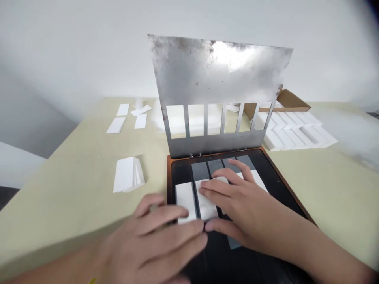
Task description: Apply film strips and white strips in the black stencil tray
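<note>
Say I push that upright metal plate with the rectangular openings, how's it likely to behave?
The metal plate would probably swing rather than slide, since hinges join its lower edge to the black base. It seems stiff, standing without visible sagging. Its shiny face may feel slippery.

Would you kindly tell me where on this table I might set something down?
Bare tabletop shows left of the card stack, and between it and the loose cards behind. More lies right of the black board, in front of the white stacks. The board itself is crowded with white cards, the left hand and the right hand.
</note>
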Motion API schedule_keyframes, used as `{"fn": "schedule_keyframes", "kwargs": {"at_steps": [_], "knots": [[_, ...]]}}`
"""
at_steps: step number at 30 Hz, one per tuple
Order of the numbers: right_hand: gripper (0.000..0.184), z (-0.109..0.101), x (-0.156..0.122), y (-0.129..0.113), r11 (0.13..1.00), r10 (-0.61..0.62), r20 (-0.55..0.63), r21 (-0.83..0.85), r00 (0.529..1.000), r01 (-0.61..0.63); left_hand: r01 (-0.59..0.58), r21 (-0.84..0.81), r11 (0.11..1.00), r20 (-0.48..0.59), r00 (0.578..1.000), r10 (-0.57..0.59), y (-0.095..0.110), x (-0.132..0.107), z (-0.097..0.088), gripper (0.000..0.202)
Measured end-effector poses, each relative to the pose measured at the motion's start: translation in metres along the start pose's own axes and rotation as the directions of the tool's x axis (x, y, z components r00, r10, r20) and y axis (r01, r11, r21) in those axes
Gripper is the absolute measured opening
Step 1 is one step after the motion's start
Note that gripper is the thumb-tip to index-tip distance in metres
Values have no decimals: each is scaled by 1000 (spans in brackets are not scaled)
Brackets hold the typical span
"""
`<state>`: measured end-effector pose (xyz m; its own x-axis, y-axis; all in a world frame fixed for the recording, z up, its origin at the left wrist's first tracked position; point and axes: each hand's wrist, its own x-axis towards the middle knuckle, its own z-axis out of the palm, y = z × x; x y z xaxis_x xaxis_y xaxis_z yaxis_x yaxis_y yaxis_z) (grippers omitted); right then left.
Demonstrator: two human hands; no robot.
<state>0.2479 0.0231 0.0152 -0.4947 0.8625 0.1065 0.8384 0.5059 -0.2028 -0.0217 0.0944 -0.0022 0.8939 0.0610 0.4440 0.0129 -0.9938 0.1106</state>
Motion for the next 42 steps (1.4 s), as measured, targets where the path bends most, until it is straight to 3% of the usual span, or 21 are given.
{"fn": "schedule_keyframes", "kwargs": {"at_steps": [2, 4, 6, 9, 14, 18, 21, 32, 42], "knots": [[38, 1, 2, 2, 1000, 1, -18, 9, 1000, -1, -103, 23, 994, -4, 995, 103, 3, -3, 1, 32], [33, 3, 3, 3, 1000, -1, -40, 12, 999, 2, -186, 49, 981, 112, 977, 180, 4, 0, 2, 37], [31, 4, 4, 3, 1000, 0, -52, 12, 999, 1, -205, 44, 978, 229, 955, 190, 3, 6, 2, 44], [28, 5, 4, 3, 1000, 10, -50, 14, 999, -9, -168, 45, 985, 290, 945, 149, 0, 13, 1, 54], [32, 3, 2, 2, 998, 12, -52, 54, 999, -9, -118, 84, 989, 226, 969, 96, -1, 11, 2, 58], [78, 6, 3, 5, 998, -10, -65, 66, 998, 15, -100, 89, 991, 207, 975, 80, -2, 10, 4, 64], [93, 7, 3, 6, 999, -26, -67, 42, 997, 29, -81, 103, 991, 201, 978, 59, -3, 10, 5, 69], [79, 7, 3, 10, 1000, -20, -58, 16, 998, 21, -47, 91, 995, 169, 985, 31, -5, 13, 4, 62], [53, 1, 4, 6, 999, 23, -9, 34, 1000, -23, 85, 130, 988, 137, 985, -103, -5, 5, 10, 61]]}}
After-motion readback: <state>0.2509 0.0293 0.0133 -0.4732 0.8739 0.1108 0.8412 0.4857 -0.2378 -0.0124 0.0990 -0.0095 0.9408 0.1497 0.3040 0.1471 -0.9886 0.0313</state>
